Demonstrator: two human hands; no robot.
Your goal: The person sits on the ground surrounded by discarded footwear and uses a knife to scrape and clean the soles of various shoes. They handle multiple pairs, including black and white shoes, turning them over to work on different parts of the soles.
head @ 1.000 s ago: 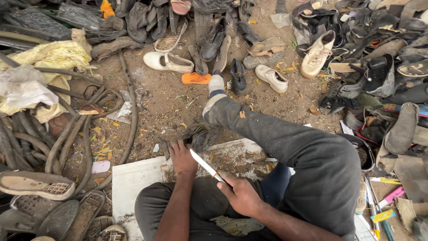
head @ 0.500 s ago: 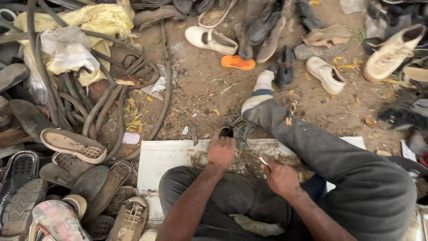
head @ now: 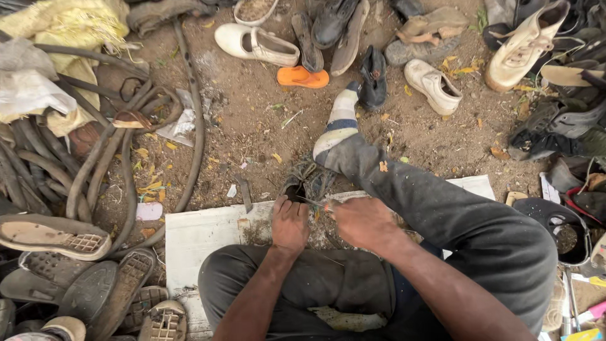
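since the earlier frame both hands have been brought closer together over the worn dark shoe (head: 307,183), and the view has been shifted so that the white board (head: 202,237) sits nearer the middle. the left hand (head: 290,222) is pressed down on the near end of the shoe, fingers curled over it; the right hand (head: 363,221) is closed around a small tool whose tip, with a fleck of red and green, is held against the shoe just beside the left hand. what kind of tool it is cannot be told, as most of it is hidden in the fist. the shoe is kept at the far edge of the board, under the raised knee of the outstretched leg in dark trousers (head: 442,215) and beside the striped sock (head: 338,123). the repair is judged to be under way and not finished: the shoe is being worked on and has not been set aside, though how much is left cannot be read. open room is limited. bare dirt lies ahead of the board, rubber hoses (head: 120,158) and upturned soles (head: 57,237) crowd the left, and piled shoes (head: 555,120) crowd the right, so free movement is confined to the board and the patch of ground before it.
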